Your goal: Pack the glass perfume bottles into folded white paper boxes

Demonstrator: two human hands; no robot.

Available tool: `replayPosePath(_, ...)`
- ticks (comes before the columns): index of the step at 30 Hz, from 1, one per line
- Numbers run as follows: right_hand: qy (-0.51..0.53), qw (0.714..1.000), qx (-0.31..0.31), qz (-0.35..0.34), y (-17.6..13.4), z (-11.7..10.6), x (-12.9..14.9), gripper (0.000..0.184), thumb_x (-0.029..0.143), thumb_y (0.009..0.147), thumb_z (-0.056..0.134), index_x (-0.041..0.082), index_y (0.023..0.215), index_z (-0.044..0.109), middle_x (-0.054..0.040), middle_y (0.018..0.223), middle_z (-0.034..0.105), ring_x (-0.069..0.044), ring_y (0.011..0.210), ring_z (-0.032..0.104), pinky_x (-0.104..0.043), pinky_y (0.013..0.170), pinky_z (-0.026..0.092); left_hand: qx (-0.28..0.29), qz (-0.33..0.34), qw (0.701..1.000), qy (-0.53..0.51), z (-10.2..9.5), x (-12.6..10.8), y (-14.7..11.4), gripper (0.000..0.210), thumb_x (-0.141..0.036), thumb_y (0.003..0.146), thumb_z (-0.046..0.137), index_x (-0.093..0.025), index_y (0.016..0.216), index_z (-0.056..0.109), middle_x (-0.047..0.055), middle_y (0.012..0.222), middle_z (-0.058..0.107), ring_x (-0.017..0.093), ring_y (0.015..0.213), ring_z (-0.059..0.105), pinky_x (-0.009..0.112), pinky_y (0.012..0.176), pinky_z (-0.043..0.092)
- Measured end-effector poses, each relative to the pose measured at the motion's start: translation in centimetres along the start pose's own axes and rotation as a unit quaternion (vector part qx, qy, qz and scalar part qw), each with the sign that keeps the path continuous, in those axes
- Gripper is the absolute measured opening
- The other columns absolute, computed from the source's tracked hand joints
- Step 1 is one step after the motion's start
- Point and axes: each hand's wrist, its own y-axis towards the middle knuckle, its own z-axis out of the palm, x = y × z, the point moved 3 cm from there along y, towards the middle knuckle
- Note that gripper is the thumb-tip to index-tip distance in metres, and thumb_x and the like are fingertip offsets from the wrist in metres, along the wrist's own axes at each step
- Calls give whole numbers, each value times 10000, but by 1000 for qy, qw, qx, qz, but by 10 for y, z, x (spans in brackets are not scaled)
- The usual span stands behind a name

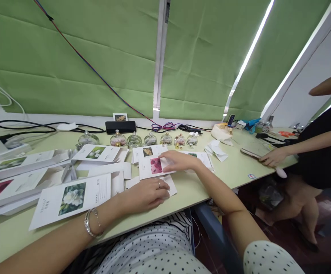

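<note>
A green blind [97, 45] covers the wall behind; before it stands the pale green desk [230, 173], whose front edge runs close under the left forearm and rises toward the right; at the right end of this edge stands a co-worker in dark clothes [325, 152], one hand [273, 156] upon the desk.

The left part of the desk is crowded with white cartons; the nearest, the white-flower carton [72, 198], has its lower corner near the front edge, so the left arm has only little room there; more open room lies on the desk between the right forearm and the co-worker.

In the middle is the pink-flower carton [151, 167], tilted a little; the right hand [179, 160] touches its right side with bent fingers, but I cannot tell if it grasps; the left hand [146, 194] rests palm down, fingers loosely curled, over white paper [171, 186]; whether it pinches this paper, I cannot tell.

Behind the cartons lie a black phone [121, 126] and a row of glass bottles [150, 140]; smallest are a bracelet [87, 222] and a ring [159, 185].
</note>
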Motion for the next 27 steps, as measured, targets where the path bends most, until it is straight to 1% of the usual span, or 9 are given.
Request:
replayPosePath(3, -40, 999, 13, 12, 8, 18, 13, 666, 476, 749, 639, 162, 1304, 446, -147, 1278, 520, -288, 1162, 485, -429, 957, 395, -2, 5, 1000, -12, 0, 1, 0, 199, -152, 854, 470, -220, 995, 593, 49, 1101, 630, 185, 981, 591, 325, 851, 505)
replayPosePath(7, -105, 994, -2, 29, 7, 25, 15, 669, 462, 768, 609, 171, 1337, 412, -159, 1244, 530, -303, 1110, 515, -439, 914, 415, -7, 9, 1000, -12, 1, 5, -1, 214, -165, 864, 457, -219, 1005, 607, 57, 1116, 632, 193, 999, 594, 337, 850, 507)
replayPosePath(12, -100, 994, 38, 23, 6, 31, 13, 708, 467, 762, 589, 153, 1361, 378, -160, 1283, 523, -306, 1111, 529, -427, 911, 426, 5, 10, 1000, -18, 2, 5, -1, 219, -181, 877, 442, -213, 1000, 621, 54, 1112, 640, 183, 985, 601, 321, 839, 502)
replayPosePath(16, -104, 994, 37, 5, 1, 29, 18, 562, 344, 807, 544, 170, 1328, 428, -126, 1251, 564, -280, 1068, 565, -406, 868, 453, -15, 27, 1000, 6, 0, 2, 1, 211, -199, 896, 439, -221, 987, 628, 36, 1094, 653, 186, 1023, 572, 332, 878, 457)
replayPosePath(19, -82, 996, 24, -8, -10, 25, 26, 466, 334, 873, 464, 184, 1314, 439, -103, 1253, 568, -245, 1069, 566, -389, 864, 458, -56, 46, 995, 65, -4, -2, 2, 185, -231, 910, 452, -250, 930, 635, -2, 1104, 658, 208, 1082, 531, 377, 932, 382)
replayPosePath(21, -64, 997, 24, -25, -19, 27, 31, 472, 353, 873, 481, 196, 1316, 434, -102, 1311, 523, -239, 1132, 529, -397, 912, 435, -95, 50, 989, 102, -8, -5, 2, 187, -224, 908, 462, -286, 983, 622, -17, 1145, 643, 210, 1112, 508, 387, 952, 342)
replayPosePath(23, -45, 997, 25, -52, -28, 33, 35, 490, 373, 848, 532, 214, 1303, 446, -92, 1356, 481, -235, 1201, 473, -403, 970, 398, -122, 36, 985, 117, -12, -5, 1, 246, -210, 902, 463, -311, 1096, 575, -4, 1198, 613, 206, 1148, 484, 389, 976, 317)
replayPosePath(25, -24, 997, 21, -73, -36, 42, 40, 474, 402, 843, 545, 210, 1270, 477, -85, 1352, 484, -231, 1239, 432, -400, 1007, 368, -120, 5, 987, 107, -12, -2, 1, 322, -250, 885, 481, -291, 1204, 502, 40, 1279, 554, 218, 1206, 443, 404, 1009, 301)
replayPosePath(27, -12, 997, 17, -69, -42, 49, 42, 464, 453, 865, 498, 172, 1234, 505, -106, 1329, 500, -247, 1254, 408, -411, 1028, 348, -88, -44, 992, 85, -8, 4, 0, 479, -352, 853, 512, -236, 1306, 404, 98, 1373, 460, 252, 1266, 390, 424, 1033, 296)
